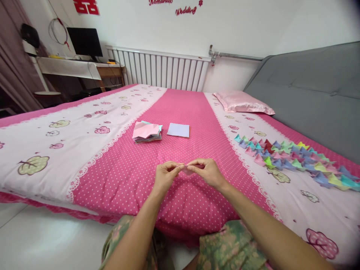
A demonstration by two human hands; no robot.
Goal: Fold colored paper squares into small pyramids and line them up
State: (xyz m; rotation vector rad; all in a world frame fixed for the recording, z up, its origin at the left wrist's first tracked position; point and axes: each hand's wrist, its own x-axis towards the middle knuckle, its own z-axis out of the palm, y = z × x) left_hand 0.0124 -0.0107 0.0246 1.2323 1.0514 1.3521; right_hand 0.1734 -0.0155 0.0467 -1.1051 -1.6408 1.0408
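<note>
The person's left hand (164,177) and right hand (208,172) are meeting above the near part of the pink dotted bed cover (185,108), and between them they are holding a small piece of pink paper (188,171). The fingers of both hands are closing on it, thumbs and forefingers pinching from either side, so that most of it is hiding behind them and only a small pale patch is showing below the fingertips.

The paper is probably feeling very light, thin and fairly crisp, bending easily and creasing or tearing if pulled hard; it is unlikely to be slipping from dry fingers. A soft pinch near its edges or along a fold is looking like the best hold, leaving the middle uncrushed.

Its upper edge is running roughly sideways from one hand to the other, which is seemingly its long axis, while the visible part is narrowing towards the person's lap. How far it is reaching beneath the fingers, one cannot tell.

Beyond the hands, a loose paper stack (146,132) is lying to the left, and a neater pale blue pile (179,130) is lying just beside it. Rows of folded paper shapes (298,155) are standing well to the right.
</note>
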